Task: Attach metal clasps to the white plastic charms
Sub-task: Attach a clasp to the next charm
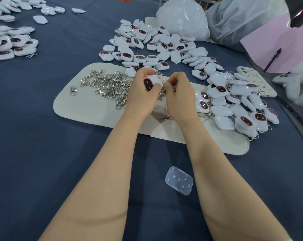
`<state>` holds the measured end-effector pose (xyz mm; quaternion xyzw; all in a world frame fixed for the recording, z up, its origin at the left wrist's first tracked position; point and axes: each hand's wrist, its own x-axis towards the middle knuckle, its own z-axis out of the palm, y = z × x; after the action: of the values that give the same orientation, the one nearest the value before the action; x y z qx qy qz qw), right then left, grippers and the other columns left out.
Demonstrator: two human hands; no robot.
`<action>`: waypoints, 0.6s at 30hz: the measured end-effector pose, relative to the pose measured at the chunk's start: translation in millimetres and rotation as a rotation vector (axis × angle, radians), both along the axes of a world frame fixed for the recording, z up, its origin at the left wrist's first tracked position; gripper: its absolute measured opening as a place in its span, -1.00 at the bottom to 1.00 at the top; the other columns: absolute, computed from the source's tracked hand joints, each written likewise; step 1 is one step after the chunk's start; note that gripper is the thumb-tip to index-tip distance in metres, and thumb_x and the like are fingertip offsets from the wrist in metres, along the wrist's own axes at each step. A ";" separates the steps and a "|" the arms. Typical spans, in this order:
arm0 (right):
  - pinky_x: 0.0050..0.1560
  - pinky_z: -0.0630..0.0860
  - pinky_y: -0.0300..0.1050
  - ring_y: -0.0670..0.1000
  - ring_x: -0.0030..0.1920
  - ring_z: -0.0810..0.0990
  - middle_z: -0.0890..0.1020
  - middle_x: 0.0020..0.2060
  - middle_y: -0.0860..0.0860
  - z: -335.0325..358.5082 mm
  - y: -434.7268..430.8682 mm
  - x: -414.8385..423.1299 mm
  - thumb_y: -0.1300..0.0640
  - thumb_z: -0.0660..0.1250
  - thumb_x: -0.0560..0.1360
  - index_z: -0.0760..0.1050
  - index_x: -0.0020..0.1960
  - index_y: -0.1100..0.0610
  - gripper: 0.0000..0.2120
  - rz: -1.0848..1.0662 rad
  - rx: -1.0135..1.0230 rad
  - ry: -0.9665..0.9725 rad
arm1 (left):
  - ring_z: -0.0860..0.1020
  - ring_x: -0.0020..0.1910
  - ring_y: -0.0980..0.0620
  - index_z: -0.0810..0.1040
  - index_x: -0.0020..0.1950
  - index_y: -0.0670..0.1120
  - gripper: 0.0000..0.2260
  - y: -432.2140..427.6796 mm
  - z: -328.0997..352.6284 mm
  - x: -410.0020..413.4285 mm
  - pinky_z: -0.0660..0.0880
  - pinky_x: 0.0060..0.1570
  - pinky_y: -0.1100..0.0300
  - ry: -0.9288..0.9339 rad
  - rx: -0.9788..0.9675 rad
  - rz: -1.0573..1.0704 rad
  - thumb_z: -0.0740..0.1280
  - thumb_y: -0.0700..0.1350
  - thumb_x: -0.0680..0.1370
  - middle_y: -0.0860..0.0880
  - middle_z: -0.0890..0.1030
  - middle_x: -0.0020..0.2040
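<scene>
Left hand (143,94) grips a charm (151,82); right hand (179,94) pinches a clasp (163,89) beside it, over the mat (88,105) mid-counter.

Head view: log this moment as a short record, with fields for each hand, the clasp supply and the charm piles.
left hand: grips a white charm, dark face showing
right hand: pinches a metal clasp at the charm's edge
loose clasps: heaped on the pale mat, left of the hands
far pile: charms behind the mat
right pile: charms, several with clasps on
clear case: on the blue cloth, between the forearms
</scene>
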<state>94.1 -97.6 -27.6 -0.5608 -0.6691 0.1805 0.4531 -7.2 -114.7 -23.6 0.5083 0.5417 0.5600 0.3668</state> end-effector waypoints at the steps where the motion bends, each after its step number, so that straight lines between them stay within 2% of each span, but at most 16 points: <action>1: -0.04 0.43 -0.08 0.06 -0.09 0.51 0.55 -0.12 0.07 0.0 0.0 -0.5 0.27 0.21 0.56 0.36 -0.04 0.12 -0.93 0.004 -0.001 -0.007 | 0.50 -0.11 0.02 0.40 0.12 0.05 -0.74 0.3 -0.2 0.4 0.53 0.11 -0.03 -0.001 -0.003 0.000 0.26 -0.24 0.51 -0.02 0.54 0.05; 5: -0.06 0.40 -0.12 0.06 -0.10 0.50 0.52 -0.14 0.05 -0.2 -0.6 -0.2 0.29 0.20 0.55 0.40 -0.01 0.21 -0.97 0.019 0.010 -0.012 | 0.49 -0.22 0.06 0.42 0.10 0.02 -0.75 1.4 -1.8 0.1 0.53 0.01 0.04 -0.037 -0.013 -0.012 0.25 -0.26 0.50 -0.01 0.55 0.01; 12: -0.11 0.46 0.04 0.08 -0.23 0.49 0.52 -0.16 0.10 1.9 -3.2 -1.6 0.29 0.17 0.56 0.33 -0.06 0.16 -0.93 0.060 0.000 -0.025 | 0.51 -0.20 0.06 0.42 0.07 0.08 -0.75 3.0 -4.4 -2.7 0.56 0.01 0.03 -0.021 -0.014 -0.010 0.26 -0.24 0.50 0.02 0.55 0.00; 18: -0.15 0.39 -0.10 0.06 -0.20 0.46 0.48 -0.18 0.01 1.8 -4.4 -2.2 0.29 0.19 0.56 0.34 -0.07 0.15 -0.92 0.095 0.011 -0.034 | 0.50 -0.21 0.06 0.43 0.10 0.02 -0.76 4.6 -5.9 -4.6 0.53 -0.06 0.11 -0.018 -0.022 -0.006 0.26 -0.25 0.50 0.04 0.53 -0.06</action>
<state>91.9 -101.9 -25.8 -0.5288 -0.7037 0.1883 0.4356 -11.8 -110.1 -29.5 0.5006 0.5431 0.5575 0.3790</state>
